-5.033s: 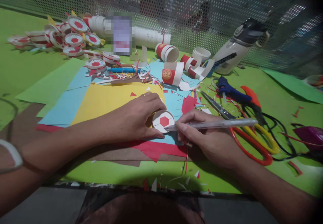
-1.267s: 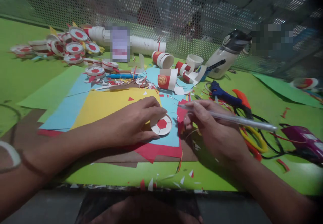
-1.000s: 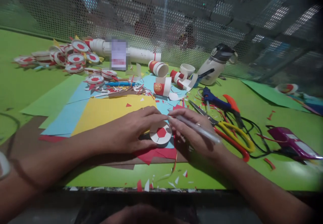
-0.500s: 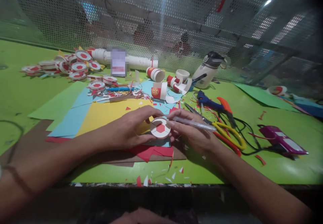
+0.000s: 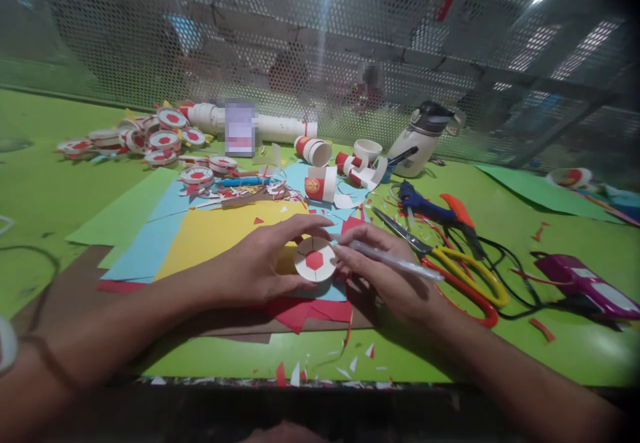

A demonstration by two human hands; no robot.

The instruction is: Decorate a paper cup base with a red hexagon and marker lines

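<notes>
My left hand (image 5: 260,263) is closed around a small white round disc (image 5: 315,260) with a red hexagon in its middle and dark lines radiating from it. The disc is tilted up off the coloured paper sheets (image 5: 215,230). My right hand (image 5: 385,276) touches the disc's right edge with its fingertips and grips a clear pen (image 5: 395,262) that points right, over the scissors.
Yellow- and red-handled scissors (image 5: 470,283), a blue glue gun (image 5: 430,204), a purple tool (image 5: 590,286) and black cords lie right. Cut paper cups (image 5: 320,183), a cup stack (image 5: 280,126), a bottle (image 5: 423,138) and several finished discs (image 5: 160,140) sit behind. Scraps litter the green table (image 5: 40,183).
My right hand stopped drawing on the disc, swung the pen away to the right, then came back to the disc's edge. The disc went from lying flat to being lifted between both hands.
</notes>
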